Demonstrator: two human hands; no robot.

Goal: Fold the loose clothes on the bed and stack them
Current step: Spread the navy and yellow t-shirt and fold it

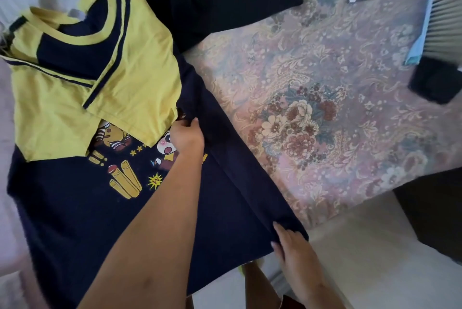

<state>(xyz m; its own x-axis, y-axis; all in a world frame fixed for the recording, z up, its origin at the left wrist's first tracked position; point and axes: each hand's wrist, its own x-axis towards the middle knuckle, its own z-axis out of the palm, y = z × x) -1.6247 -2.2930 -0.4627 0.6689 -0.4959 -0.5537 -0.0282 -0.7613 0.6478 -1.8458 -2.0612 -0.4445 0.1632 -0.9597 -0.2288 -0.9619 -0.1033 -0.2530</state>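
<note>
Now the person folds the right side of the navy printed T-shirt (75, 208), which lies flat on the bed (312, 108) with its yellow sleeves already turned in at the far left. The left hand (186, 138) pinches the folded edge in the middle and the right hand (292, 246) pinches the near hem corner. The next move probably needs both grips to carry this soft, thin cotton strip leftward, keeping the edge straight.

bed: floral bedspread (312, 113) | floor: pale (375, 258) | light: daylight
</note>
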